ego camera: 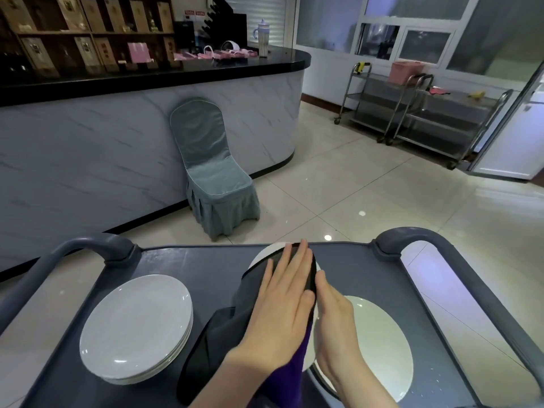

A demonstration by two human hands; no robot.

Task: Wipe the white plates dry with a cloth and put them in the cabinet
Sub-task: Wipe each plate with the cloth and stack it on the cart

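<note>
I hold a white plate (264, 255) tilted above the cart, mostly covered by a dark cloth (223, 328). My left hand (282, 301) lies flat on the cloth with straight fingers, pressing it against the plate. At the plate's right edge, my right hand (334, 322) grips it with the thumb pointing up; its fingers are hidden behind. A stack of white plates (135, 328) sits on the left of the cart top. More white plates (379, 346) lie on the right, under my right hand.
The grey cart (206, 250) has looped handles at both far corners. Beyond it, a covered blue-green chair (212, 172) stands against a marble-look counter (103, 148). Steel trolleys (426, 113) and an open white door (506, 142) are at the far right, across tiled floor.
</note>
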